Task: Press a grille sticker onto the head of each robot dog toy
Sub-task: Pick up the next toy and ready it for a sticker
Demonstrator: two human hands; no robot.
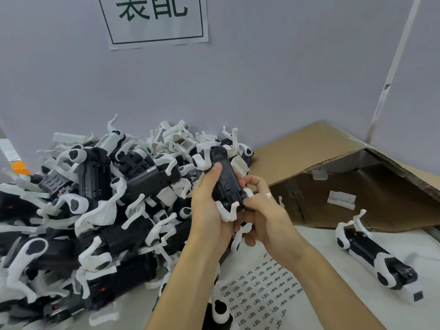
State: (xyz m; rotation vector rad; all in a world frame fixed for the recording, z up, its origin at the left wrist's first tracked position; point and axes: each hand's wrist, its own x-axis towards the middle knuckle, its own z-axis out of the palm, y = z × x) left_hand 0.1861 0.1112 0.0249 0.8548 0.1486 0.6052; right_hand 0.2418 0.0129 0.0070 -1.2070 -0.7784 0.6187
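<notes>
Black-and-white robot dog toy (pixel 223 177) is up in both my hands, belly side facing me, over the sticker sheet (pixel 259 298). Left hand (pixel 207 208) is wrapped round its body, right hand (pixel 262 210) pinching near the head end. Huge pile of dogs (pixel 95 198) on my left, one more dog (pixel 371 256) lying off right.

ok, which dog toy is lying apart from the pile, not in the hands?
The dog toy lying alone on the white table at right, in front of the cardboard box. The pile sits left; both hands hold another toy.
</notes>
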